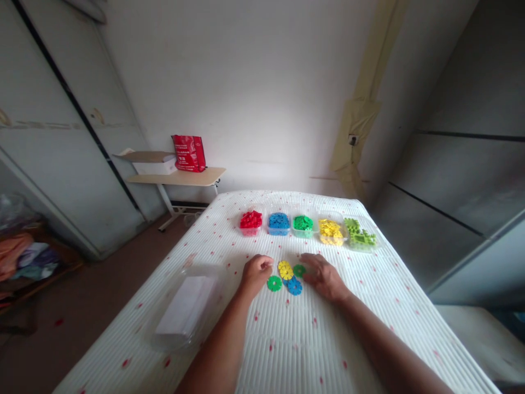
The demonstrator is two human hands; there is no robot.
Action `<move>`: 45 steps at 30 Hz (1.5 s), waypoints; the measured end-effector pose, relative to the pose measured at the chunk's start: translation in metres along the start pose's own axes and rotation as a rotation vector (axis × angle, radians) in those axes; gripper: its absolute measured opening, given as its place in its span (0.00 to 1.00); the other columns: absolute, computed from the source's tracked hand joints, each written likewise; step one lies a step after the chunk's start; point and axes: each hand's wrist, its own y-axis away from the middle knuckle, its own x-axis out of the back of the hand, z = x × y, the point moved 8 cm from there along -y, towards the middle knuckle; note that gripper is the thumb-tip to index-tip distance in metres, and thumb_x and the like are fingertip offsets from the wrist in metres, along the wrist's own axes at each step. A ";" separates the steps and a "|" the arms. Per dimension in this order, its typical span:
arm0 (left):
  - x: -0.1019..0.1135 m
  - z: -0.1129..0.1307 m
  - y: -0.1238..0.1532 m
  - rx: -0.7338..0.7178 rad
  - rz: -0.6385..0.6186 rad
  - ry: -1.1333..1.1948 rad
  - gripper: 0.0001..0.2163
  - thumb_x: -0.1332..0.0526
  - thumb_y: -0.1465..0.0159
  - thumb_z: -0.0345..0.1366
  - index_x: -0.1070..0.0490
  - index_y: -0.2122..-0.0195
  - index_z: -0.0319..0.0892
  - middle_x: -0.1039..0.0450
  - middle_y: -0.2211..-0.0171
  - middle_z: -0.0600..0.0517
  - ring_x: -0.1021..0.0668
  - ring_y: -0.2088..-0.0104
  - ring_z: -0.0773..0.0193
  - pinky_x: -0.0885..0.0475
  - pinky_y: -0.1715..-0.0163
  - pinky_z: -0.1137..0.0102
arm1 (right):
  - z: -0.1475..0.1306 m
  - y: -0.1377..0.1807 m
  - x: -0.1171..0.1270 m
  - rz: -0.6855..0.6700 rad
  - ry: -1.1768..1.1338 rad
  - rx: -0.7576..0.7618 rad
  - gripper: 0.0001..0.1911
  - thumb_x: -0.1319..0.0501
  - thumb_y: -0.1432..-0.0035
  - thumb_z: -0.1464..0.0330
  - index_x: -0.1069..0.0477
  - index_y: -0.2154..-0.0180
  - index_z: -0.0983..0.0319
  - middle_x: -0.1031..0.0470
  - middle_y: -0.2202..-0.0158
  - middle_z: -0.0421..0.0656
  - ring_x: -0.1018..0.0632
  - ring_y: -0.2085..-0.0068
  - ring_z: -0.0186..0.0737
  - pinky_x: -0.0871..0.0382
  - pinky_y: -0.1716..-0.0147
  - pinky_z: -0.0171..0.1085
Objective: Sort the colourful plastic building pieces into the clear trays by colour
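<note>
Several notched plastic discs lie between my hands on the table: a yellow disc (285, 270), a green disc (274, 283), a blue disc (294, 285) and a second green disc (299, 271). The yellow pieces overlap, and blue ones rest against them. My left hand (256, 270) is just left of the discs, its fingers curled in and thumb against fingertips; whether anything is pinched there is hidden. On the other side, my right hand (324, 276) lies low over the cloth with fingers apart, the nearest ones at the edge of the second green disc.
Along the far side stand clear tubs of red pieces (250, 221), blue pieces (279, 222), green pieces (303, 225), yellow pieces (331, 231) and light-green pieces (360, 234). A clear container (184, 309) with something white sits left. A side table (180, 177) holds a red bag (188, 154).
</note>
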 end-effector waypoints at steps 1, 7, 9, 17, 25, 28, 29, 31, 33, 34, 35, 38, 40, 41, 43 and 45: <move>0.001 0.000 0.001 0.005 -0.028 0.011 0.08 0.42 0.48 0.27 0.25 0.68 0.38 0.26 0.70 0.52 0.25 0.68 0.67 0.30 0.65 0.74 | -0.004 -0.001 -0.002 -0.019 0.005 0.028 0.18 0.43 0.45 0.66 0.31 0.52 0.59 0.28 0.50 0.48 0.28 0.50 0.46 0.36 0.49 0.47; 0.003 0.015 0.016 -0.036 -0.310 -0.080 0.20 0.32 0.57 0.33 0.26 0.61 0.41 0.28 0.62 0.51 0.26 0.61 0.62 0.31 0.60 0.71 | -0.012 -0.007 -0.006 -0.096 0.008 0.068 0.17 0.43 0.45 0.67 0.30 0.53 0.62 0.24 0.57 0.48 0.26 0.57 0.44 0.32 0.57 0.42; 0.002 0.026 0.022 -0.095 -0.371 -0.201 0.23 0.31 0.61 0.31 0.27 0.60 0.43 0.30 0.60 0.50 0.27 0.58 0.60 0.32 0.57 0.69 | -0.011 -0.008 -0.006 -0.097 0.011 0.054 0.16 0.43 0.45 0.67 0.29 0.54 0.62 0.23 0.59 0.47 0.26 0.58 0.43 0.32 0.58 0.41; -0.003 0.043 0.029 -0.159 -0.367 -0.409 0.14 0.33 0.59 0.28 0.29 0.69 0.44 0.32 0.65 0.52 0.29 0.60 0.60 0.34 0.62 0.70 | 0.000 -0.002 -0.005 -0.045 -0.021 -0.028 0.14 0.41 0.47 0.67 0.29 0.57 0.63 0.25 0.61 0.49 0.26 0.58 0.44 0.31 0.58 0.42; -0.003 0.035 0.022 -0.137 -0.253 -0.215 0.12 0.39 0.54 0.26 0.30 0.68 0.42 0.30 0.71 0.55 0.28 0.70 0.67 0.34 0.69 0.74 | 0.023 0.003 0.006 0.082 -0.281 -0.226 0.17 0.42 0.47 0.60 0.28 0.57 0.62 0.25 0.62 0.47 0.25 0.62 0.42 0.29 0.61 0.41; -0.008 0.047 0.020 -0.186 -0.190 -0.160 0.13 0.38 0.53 0.28 0.30 0.64 0.42 0.29 0.69 0.54 0.27 0.68 0.67 0.33 0.67 0.73 | 0.039 0.007 0.013 0.176 -0.405 -0.371 0.20 0.41 0.49 0.56 0.28 0.59 0.62 0.24 0.64 0.47 0.24 0.66 0.41 0.28 0.66 0.40; -0.011 0.055 0.020 -0.223 -0.166 -0.164 0.13 0.37 0.52 0.29 0.30 0.63 0.42 0.28 0.68 0.53 0.27 0.67 0.66 0.33 0.65 0.72 | 0.044 0.008 0.015 0.211 -0.442 -0.410 0.21 0.40 0.51 0.55 0.28 0.59 0.62 0.24 0.64 0.47 0.24 0.66 0.41 0.28 0.66 0.40; -0.021 0.071 0.021 -0.296 -0.127 -0.203 0.14 0.37 0.50 0.31 0.30 0.61 0.43 0.27 0.65 0.51 0.26 0.62 0.62 0.33 0.60 0.69 | 0.053 0.011 0.017 0.267 -0.499 -0.473 0.23 0.39 0.53 0.54 0.27 0.60 0.63 0.24 0.66 0.47 0.24 0.67 0.42 0.28 0.67 0.40; -0.034 0.083 0.022 -0.352 -0.105 -0.277 0.15 0.36 0.49 0.33 0.29 0.59 0.44 0.27 0.62 0.49 0.27 0.59 0.59 0.35 0.56 0.65 | 0.060 0.013 0.018 0.294 -0.528 -0.524 0.24 0.38 0.55 0.53 0.28 0.60 0.64 0.24 0.67 0.47 0.25 0.69 0.41 0.29 0.68 0.40; -0.040 0.087 0.023 -0.374 -0.104 -0.316 0.16 0.36 0.49 0.33 0.29 0.57 0.44 0.27 0.61 0.48 0.27 0.57 0.57 0.36 0.54 0.63 | 0.063 0.014 0.018 0.296 -0.536 -0.543 0.25 0.38 0.55 0.53 0.28 0.60 0.64 0.24 0.68 0.47 0.25 0.69 0.41 0.29 0.68 0.40; -0.046 0.089 0.023 -0.393 -0.109 -0.346 0.17 0.36 0.48 0.34 0.29 0.56 0.44 0.27 0.60 0.48 0.27 0.56 0.56 0.37 0.53 0.61 | 0.065 0.015 0.017 0.293 -0.544 -0.555 0.25 0.38 0.56 0.53 0.28 0.60 0.65 0.25 0.67 0.47 0.25 0.70 0.41 0.29 0.68 0.40; -0.052 0.085 0.022 -0.403 -0.115 -0.365 0.18 0.38 0.46 0.33 0.30 0.53 0.45 0.27 0.58 0.48 0.28 0.55 0.56 0.38 0.50 0.58 | 0.066 0.017 0.018 0.272 -0.557 -0.557 0.24 0.38 0.55 0.55 0.29 0.59 0.64 0.25 0.67 0.46 0.25 0.70 0.39 0.29 0.68 0.40; -0.046 0.073 0.018 -0.353 -0.091 -0.331 0.17 0.42 0.44 0.28 0.29 0.54 0.45 0.27 0.57 0.49 0.28 0.54 0.58 0.37 0.50 0.60 | 0.062 0.017 0.018 0.239 -0.532 -0.526 0.23 0.39 0.54 0.56 0.29 0.59 0.63 0.25 0.66 0.46 0.26 0.70 0.39 0.29 0.68 0.40; -0.041 0.066 0.015 -0.314 -0.076 -0.309 0.17 0.43 0.45 0.26 0.28 0.55 0.45 0.27 0.57 0.49 0.28 0.54 0.60 0.37 0.50 0.62 | 0.057 0.016 0.018 0.212 -0.505 -0.494 0.21 0.39 0.53 0.56 0.29 0.59 0.63 0.25 0.66 0.46 0.26 0.70 0.39 0.29 0.68 0.40; -0.032 0.051 0.010 -0.242 -0.069 -0.263 0.18 0.45 0.46 0.23 0.27 0.57 0.44 0.27 0.58 0.50 0.28 0.55 0.62 0.35 0.51 0.65 | 0.044 0.012 0.016 0.149 -0.436 -0.393 0.18 0.40 0.50 0.58 0.29 0.60 0.61 0.25 0.64 0.46 0.25 0.67 0.40 0.29 0.67 0.40; -0.028 0.040 0.008 -0.210 -0.092 -0.236 0.20 0.46 0.48 0.21 0.26 0.57 0.44 0.27 0.57 0.51 0.29 0.54 0.62 0.35 0.50 0.67 | 0.027 0.007 0.013 0.082 -0.339 -0.253 0.16 0.40 0.49 0.60 0.29 0.59 0.60 0.25 0.61 0.47 0.25 0.61 0.42 0.30 0.62 0.41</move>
